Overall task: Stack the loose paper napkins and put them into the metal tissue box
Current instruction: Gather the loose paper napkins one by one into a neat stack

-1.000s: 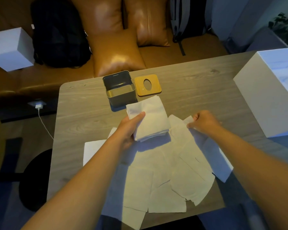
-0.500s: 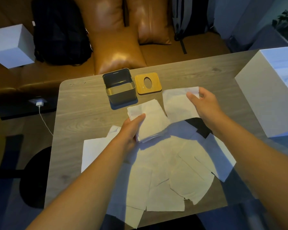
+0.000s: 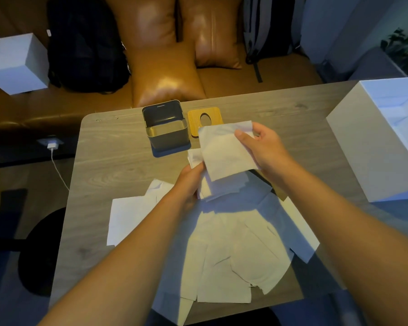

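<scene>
My left hand [image 3: 190,182] grips a small stack of white napkins [image 3: 224,188] above the middle of the table. My right hand [image 3: 264,149] pinches a single napkin [image 3: 224,151] by its upper right corner and holds it over the stack, overlapping it. Several loose napkins [image 3: 233,255] lie spread flat on the table below my arms. The open metal tissue box [image 3: 166,128] stands at the far edge, just left of my hands, and looks empty inside. Its wooden lid [image 3: 196,116] with an oval hole lies flat beside it, partly hidden by the held napkin.
A large white box [image 3: 377,142] stands on the right of the wooden table [image 3: 108,161]. Beyond the far edge is a brown leather sofa [image 3: 165,74] with a black backpack [image 3: 85,48] and a white cube [image 3: 17,64]. A charger cable [image 3: 57,165] hangs at left.
My right hand picked one napkin off the spread, lifted it, and has carried it left over the stack in my left hand. The left hand has stayed almost still.
</scene>
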